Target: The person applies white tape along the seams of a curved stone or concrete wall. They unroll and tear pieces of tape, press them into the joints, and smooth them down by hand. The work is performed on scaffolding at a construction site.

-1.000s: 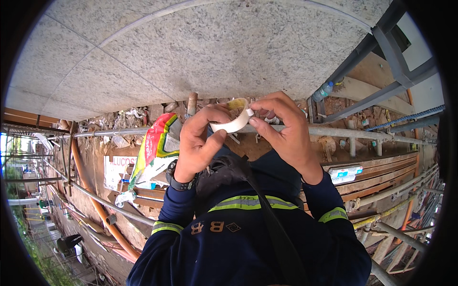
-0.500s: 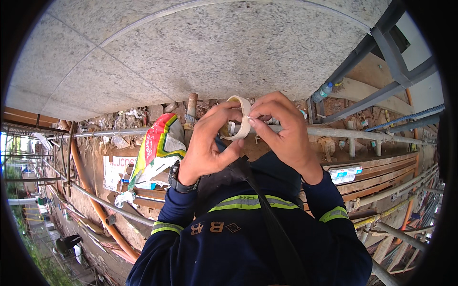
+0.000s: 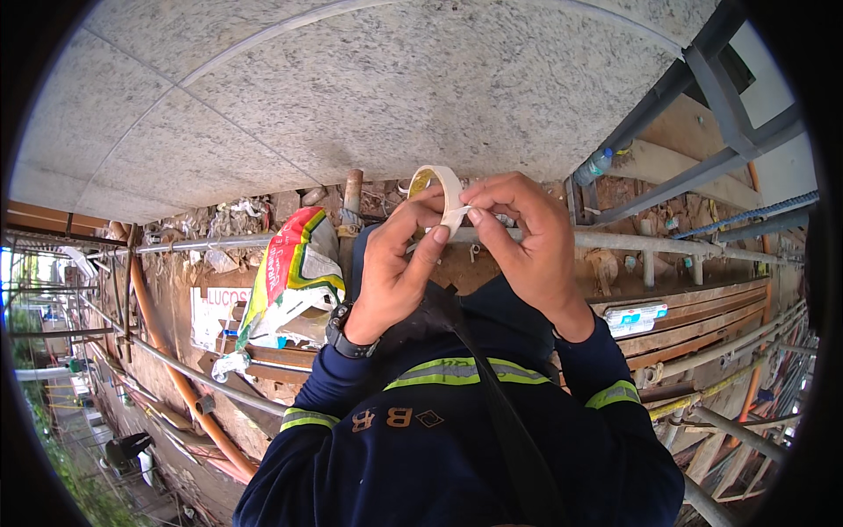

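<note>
A roll of whitish tape [image 3: 450, 186] with a yellowish inner core is held in front of my chest. My left hand [image 3: 397, 259] grips the roll's lower part, thumb on the near side and fingers reaching round it. My right hand [image 3: 524, 237] pinches a short loose end of the tape [image 3: 464, 212] between thumb and forefinger, just to the right of the roll. That end is slightly lifted off the roll. A dark watch [image 3: 341, 334] is on my left wrist.
A speckled grey stone panel wall [image 3: 369, 97] stands ahead. A metal scaffold rail [image 3: 632, 242] crosses below it. A printed plastic bag [image 3: 290, 272] hangs at left; wooden planks [image 3: 702, 338] lie at right. A water bottle [image 3: 595, 167] is by the dark steel frame [image 3: 667, 97].
The roll has turned and shifted a little upward in my left hand. My right hand has moved slightly right, and a small tape end now shows pulled away from the roll.
</note>
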`<state>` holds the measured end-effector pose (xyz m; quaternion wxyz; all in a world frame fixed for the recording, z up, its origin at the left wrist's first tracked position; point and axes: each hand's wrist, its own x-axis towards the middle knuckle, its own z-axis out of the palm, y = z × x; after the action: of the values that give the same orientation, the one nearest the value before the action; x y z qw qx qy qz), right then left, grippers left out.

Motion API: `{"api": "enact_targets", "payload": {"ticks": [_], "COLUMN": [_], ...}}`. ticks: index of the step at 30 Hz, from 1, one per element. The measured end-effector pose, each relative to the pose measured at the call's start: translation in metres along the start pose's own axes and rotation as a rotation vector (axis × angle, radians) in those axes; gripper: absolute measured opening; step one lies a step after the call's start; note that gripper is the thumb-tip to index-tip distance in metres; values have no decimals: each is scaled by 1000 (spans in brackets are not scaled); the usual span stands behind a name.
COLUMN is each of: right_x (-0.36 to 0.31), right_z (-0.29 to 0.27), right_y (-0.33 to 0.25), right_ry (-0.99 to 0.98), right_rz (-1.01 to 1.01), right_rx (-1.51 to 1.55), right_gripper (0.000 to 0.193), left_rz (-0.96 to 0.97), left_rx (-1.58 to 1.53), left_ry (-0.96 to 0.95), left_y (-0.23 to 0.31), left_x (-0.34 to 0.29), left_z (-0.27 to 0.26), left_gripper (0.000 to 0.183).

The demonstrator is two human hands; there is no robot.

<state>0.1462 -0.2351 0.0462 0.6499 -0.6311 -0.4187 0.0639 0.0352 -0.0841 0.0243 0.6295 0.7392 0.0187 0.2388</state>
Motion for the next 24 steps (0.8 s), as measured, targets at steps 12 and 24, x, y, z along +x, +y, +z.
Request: {"api": "enact_targets", "payload": {"ticks": [12, 24], "right_x": [4, 13], "right_z": [-3, -15], "right_y": [-6, -7], "right_ry": [45, 37], "right_rz": [120, 115], "right_rx": [248, 232], "right_gripper": [7, 5], "left_rz": [104, 244], "left_rx": [-18, 69], "left_ry": [-31, -118], "left_y": [-2, 0], "left_x": [0, 4], "left_z": [-6, -15], "left_gripper": [10, 8]}}
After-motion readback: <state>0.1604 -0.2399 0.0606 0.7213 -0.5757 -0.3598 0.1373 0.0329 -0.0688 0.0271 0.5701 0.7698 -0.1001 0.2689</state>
